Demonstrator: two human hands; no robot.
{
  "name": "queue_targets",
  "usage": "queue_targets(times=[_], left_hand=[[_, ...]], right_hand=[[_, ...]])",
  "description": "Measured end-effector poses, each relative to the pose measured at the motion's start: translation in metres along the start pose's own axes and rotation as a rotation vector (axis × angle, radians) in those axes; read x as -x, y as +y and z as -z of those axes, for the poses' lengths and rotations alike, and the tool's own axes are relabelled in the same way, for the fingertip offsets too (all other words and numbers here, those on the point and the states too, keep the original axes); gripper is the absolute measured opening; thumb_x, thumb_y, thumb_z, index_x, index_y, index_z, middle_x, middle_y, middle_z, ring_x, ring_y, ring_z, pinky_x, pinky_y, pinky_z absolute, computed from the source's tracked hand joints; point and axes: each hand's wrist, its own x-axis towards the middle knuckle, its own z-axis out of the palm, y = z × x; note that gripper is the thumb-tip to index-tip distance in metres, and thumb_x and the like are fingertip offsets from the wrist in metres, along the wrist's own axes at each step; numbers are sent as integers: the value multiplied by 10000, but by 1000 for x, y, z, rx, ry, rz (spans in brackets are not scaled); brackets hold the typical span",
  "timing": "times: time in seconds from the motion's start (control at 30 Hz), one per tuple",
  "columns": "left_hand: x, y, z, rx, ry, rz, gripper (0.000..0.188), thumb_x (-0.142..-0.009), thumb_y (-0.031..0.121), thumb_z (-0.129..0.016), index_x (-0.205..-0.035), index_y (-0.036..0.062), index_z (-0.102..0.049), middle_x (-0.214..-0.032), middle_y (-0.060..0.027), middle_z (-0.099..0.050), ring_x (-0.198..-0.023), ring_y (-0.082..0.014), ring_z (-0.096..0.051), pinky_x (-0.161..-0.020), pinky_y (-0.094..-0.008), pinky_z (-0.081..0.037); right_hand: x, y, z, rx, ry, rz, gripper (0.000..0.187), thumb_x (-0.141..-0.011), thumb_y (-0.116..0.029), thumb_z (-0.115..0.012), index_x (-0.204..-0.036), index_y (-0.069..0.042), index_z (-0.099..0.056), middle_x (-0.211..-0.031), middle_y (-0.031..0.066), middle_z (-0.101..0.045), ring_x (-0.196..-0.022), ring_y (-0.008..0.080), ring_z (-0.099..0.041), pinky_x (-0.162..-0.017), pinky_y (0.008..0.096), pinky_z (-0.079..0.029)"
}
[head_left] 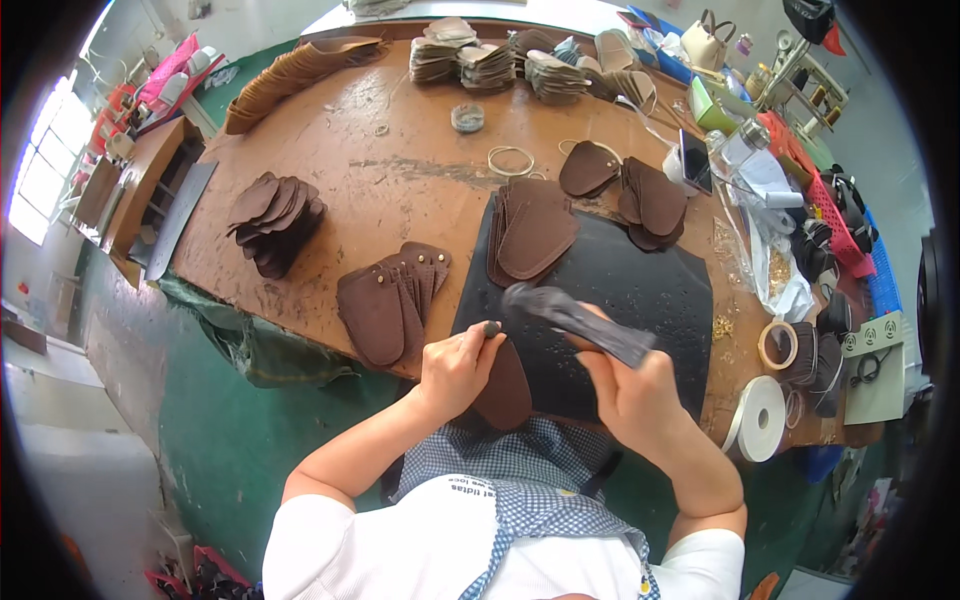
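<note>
At the mat [650, 275], with hammer [580, 316] gripped in right hand [640, 395], the tool [491, 327] pinched in left hand [452, 372] should be held upright.

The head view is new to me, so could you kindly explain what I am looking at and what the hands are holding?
There is no machine here: a person works with two bare hands. The single picture comes from a wide fisheye camera worn on the person's head and looking down, so straight edges bend near the rim. The left hand grips a small dark tool at the upper end of a dark brown piece. The right hand grips a dark hammer-like tool, which is blurred. A black mat lies on the brown table. Around the hands are more dark brown pieces, including a pile partly on the mat and a fanned set with small metal studs.
</note>
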Motion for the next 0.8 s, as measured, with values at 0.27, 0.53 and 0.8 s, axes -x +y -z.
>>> queue_targets(times=[0.27,0.53,0.8], left_hand=[[-19,4,41,442,-128,544,113,-981,-2,-582,-1086,-7,-624,-964,-97,-695,-892,-176,-660,-827,-309,-533],[-26,24,43,-150,-434,422,315,-761,134,-839,-969,6,-640,-925,-186,-642,-881,-366,-639,-771,-440,-512],[-39,21,82,343,-411,603,156,-789,-9,-734,-815,-3,-581,-731,62,-486,-706,-42,-444,-607,-224,-351]], right_hand=[[78,72,-20,545,296,-207,438,-928,-190,-721,-1327,-49,-606,-823,106,-588,-706,299,-637,-619,404,-532],[107,102,-15,474,407,-349,162,-886,-94,-726,-1029,-25,-696,-958,126,-630,-911,336,-631,-782,426,-517],[137,211,42,324,507,-666,99,-914,-68,-678,-987,-8,-705,-913,149,-724,-813,269,-705,-737,373,-539]])
